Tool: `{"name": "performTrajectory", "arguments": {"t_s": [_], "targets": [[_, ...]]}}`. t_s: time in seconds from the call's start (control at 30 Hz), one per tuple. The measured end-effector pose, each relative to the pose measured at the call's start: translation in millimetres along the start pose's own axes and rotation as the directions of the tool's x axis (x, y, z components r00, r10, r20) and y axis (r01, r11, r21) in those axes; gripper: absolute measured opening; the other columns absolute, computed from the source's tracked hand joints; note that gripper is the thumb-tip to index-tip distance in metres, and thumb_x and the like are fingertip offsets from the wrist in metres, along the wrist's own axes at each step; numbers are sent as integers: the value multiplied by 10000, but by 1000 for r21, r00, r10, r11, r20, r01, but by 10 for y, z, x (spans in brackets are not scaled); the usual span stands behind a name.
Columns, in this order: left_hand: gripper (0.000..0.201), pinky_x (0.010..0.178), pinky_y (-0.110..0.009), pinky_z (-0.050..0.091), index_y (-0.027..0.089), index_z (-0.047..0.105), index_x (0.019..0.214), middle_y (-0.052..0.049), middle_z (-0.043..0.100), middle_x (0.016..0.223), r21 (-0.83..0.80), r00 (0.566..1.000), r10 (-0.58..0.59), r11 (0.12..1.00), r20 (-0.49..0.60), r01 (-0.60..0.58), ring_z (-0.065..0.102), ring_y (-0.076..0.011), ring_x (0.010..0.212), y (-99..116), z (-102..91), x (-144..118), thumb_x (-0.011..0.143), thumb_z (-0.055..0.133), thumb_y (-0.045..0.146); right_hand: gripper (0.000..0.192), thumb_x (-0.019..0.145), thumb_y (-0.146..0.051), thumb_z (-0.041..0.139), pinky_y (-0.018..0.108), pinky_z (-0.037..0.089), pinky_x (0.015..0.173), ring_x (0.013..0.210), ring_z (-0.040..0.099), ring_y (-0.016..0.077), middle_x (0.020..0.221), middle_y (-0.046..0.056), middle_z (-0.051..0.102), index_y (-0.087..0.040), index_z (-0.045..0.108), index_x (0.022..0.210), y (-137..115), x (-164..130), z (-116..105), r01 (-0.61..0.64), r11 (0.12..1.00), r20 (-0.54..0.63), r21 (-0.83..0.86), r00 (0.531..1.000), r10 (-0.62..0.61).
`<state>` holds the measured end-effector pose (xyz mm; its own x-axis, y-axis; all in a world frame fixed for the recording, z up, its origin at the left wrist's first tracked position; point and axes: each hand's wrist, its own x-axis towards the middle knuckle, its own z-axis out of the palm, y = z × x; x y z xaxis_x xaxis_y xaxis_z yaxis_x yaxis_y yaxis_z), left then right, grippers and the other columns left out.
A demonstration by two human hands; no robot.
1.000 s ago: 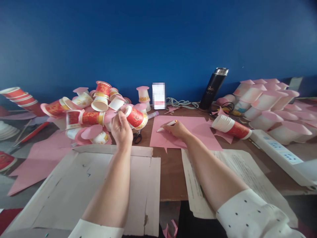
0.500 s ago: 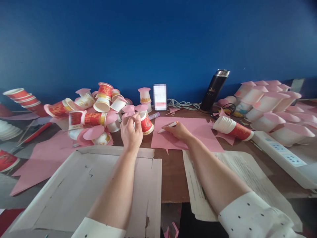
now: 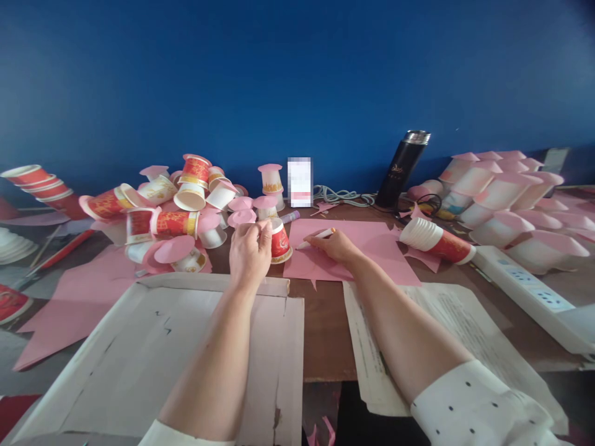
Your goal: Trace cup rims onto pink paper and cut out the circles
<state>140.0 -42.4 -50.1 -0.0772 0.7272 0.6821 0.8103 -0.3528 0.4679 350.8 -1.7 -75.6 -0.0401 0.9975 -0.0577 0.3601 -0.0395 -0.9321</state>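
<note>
The left hand (image 3: pixel 250 253) has shifted to the right compared with a second ago, bringing along the red paper cup with a gold-edged rim (image 3: pixel 281 243). The cup then tilted strongly; now it is mouth down and near upright, leaning slightly, its white base up. The hand's fingers are clamped on the cup's left side. The right hand (image 3: pixel 338 246) stays in almost the same place, closed around a slim white pen with an orange end (image 3: pixel 324 233), tip low over the flat pink paper sheet (image 3: pixel 372 238).

The cup is just beside the sheet's left edge. To the left, a heap of red and white paper cups with pink discs (image 3: pixel 179 221) leaves little room; to the right, a nested stack of white and red paper cups (image 3: pixel 453 244) lies near the sheet. The brown surface (image 3: pixel 325 328) shows bare between the worn pale cardboard (image 3: pixel 186 353) and the creased printed paper (image 3: pixel 455 316), down to its front edge.

The left fingertips are hidden, and whether the cup's rim meets the surface is unclear. The black scissors visible a second ago near the left hand are out of sight. The upright white panel (image 3: pixel 300 181) is pixelated, and both sleeves are cut off by the lower border.
</note>
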Motion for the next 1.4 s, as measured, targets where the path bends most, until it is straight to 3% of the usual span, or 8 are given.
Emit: {"name": "performTrajectory", "arguments": {"t_s": [0.27, 0.47, 0.67, 0.93, 1.17, 1.4], "targets": [[356, 832, -359, 444, 199, 690, 986, -97, 644, 929, 26, 984, -79, 996, -157, 84, 590, -238, 934, -8, -17, 17, 911, 432, 432, 353, 613, -488, 730, 250, 351, 460, 509, 441, 107, 570, 1, 563, -150, 686, 705, 49, 23, 7, 25, 994, -26, 106, 999, -22], [378, 831, -352, 447, 178, 685, 996, -105, 649, 949, -34, 990, -75, 997, -116, 72, 588, -224, 925, 16, 6, 6, 925, 410, 427, 403, 633, -543, 703, 220, 257, 400, 447, 345, 66, 530, -27, 491, -148, 672, 706, 32, 22, -8, 51, 973, -66, 226, 997, -37], [370, 880, -333, 444, 194, 659, 1087, -92, 655, 1022, -109, 998, 36, 993, -52, -42, 569, -204, 996, 88, 57, -33, 935, 399, 408, 427, 657, -507, 698, 189, 259, 398, 475, 391, 56, 644, -16, 558, -173, 667, 923, -66, -39, -5, 197, 838, -168, 509, 977, -128], [334, 957, -355, 425, 203, 641, 1102, -89, 649, 1068, -167, 991, 129, 978, 33, -122, 558, -199, 1051, 158, 177, -64, 935, 414, 381, 330, 659, -477, 680, 219, 344, 422, 449, 419, 82, 536, -3, 541, -151, 626, 655, 118, 101, 6, 9, 927, -287, 375, 952, 107], [344, 949, -371, 425, 210, 626, 1137, -91, 636, 1053, -197, 966, 207, 965, 155, -175, 563, -204, 1029, 202, 279, -112, 936, 407, 382, 331, 654, -470, 688, 218, 340, 426, 441, 422, 82, 498, -15, 509, -151, 617, 605, 144, 105, -2, 16, 933, -275, 358, 957, 90], [344, 952, -373, 415, 205, 630, 1137, -95, 619, 1050, -189, 957, 222, 964, 184, -187, 556, -210, 1028, 214, 297, -137, 930, 422, 384, 338, 661, -489, 657, 221, 317, 411, 423, 408, 83, 481, -24, 505, -154, 624, 625, 165, 114, 6, 39, 952, -281, 303, 959, 50]]}}
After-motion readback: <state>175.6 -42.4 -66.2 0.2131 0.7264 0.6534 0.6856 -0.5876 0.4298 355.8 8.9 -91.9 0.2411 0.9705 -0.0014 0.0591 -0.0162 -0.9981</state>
